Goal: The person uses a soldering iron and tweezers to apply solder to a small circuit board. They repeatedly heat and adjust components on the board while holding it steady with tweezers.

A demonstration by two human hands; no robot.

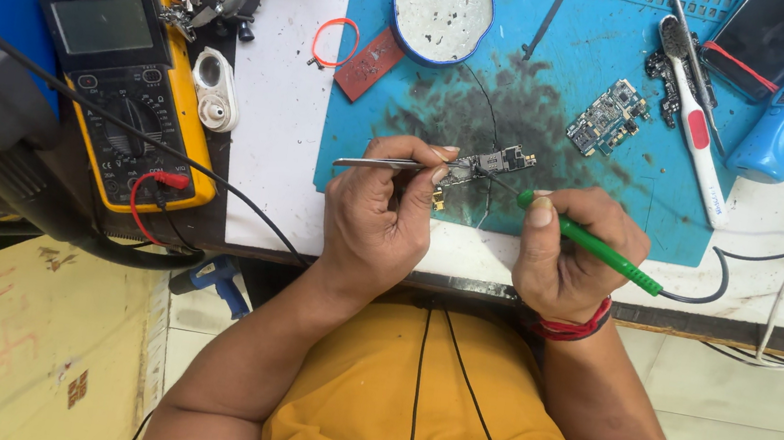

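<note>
Your left hand (381,214) pinches tweezers (374,161) onto the small circuit board (492,163), which lies near the blue mat's (363,136) front edge, long axis running left-right, tilted up rightward. Your right hand (571,254) grips one green soldering iron (600,251), tip just right of it. Two boards: the second (608,115) sits farther back.

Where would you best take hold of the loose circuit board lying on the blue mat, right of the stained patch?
By its long edges, pinched from above across the narrow width. The loose circuit board lies flat and slanted on the blue mat, components facing up, its sides apparently free.
</note>
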